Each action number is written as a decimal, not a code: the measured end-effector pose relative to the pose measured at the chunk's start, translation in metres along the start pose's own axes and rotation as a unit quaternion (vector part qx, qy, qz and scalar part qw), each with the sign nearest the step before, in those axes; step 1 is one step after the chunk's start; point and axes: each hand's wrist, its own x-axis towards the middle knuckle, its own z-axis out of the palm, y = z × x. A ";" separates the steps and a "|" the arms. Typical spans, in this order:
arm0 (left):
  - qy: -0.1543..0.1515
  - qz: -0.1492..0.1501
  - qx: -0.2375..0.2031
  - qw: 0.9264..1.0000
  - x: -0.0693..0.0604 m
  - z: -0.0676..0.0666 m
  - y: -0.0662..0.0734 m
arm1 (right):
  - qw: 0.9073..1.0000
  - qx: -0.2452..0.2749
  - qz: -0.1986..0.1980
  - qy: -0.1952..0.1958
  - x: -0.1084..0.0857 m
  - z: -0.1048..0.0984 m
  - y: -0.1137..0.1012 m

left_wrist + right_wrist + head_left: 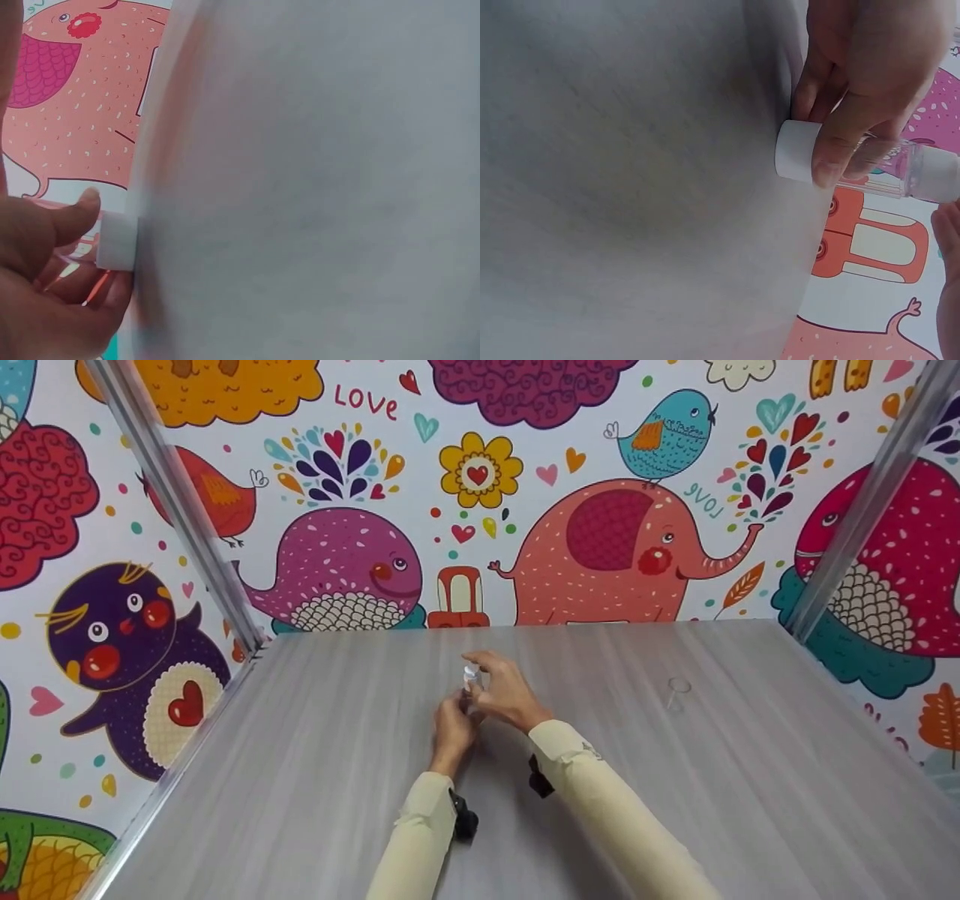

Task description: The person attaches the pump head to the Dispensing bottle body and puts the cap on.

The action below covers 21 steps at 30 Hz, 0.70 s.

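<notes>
The left hand [454, 731] grips the lower part of a clear, white-ended bottle [900, 169] over the table [300, 810], long axis roughly upright, one end down, the other up by the right hand [514, 695], its hold unclear to me; probably cap work, wanting a steady twist next.

Shows a cartoon-printed wall [498, 566] at twelve o'clock beyond a grey, wood-grained tabletop [315, 765]; displays a purple penguin [124, 694] at nine; has metal posts [180, 502] at ten and two.
</notes>
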 end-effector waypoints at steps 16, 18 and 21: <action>0.007 -0.006 -0.006 1.000 0.001 0.001 0.001 | 1.000 0.022 0.006 0.009 0.001 0.000 0.004; 0.006 -0.006 -0.011 1.000 0.001 0.001 0.001 | 1.000 0.017 0.008 0.009 0.001 0.000 0.003; 0.005 -0.004 -0.013 1.000 0.001 0.002 0.000 | 1.000 0.016 0.007 0.012 0.000 0.000 0.004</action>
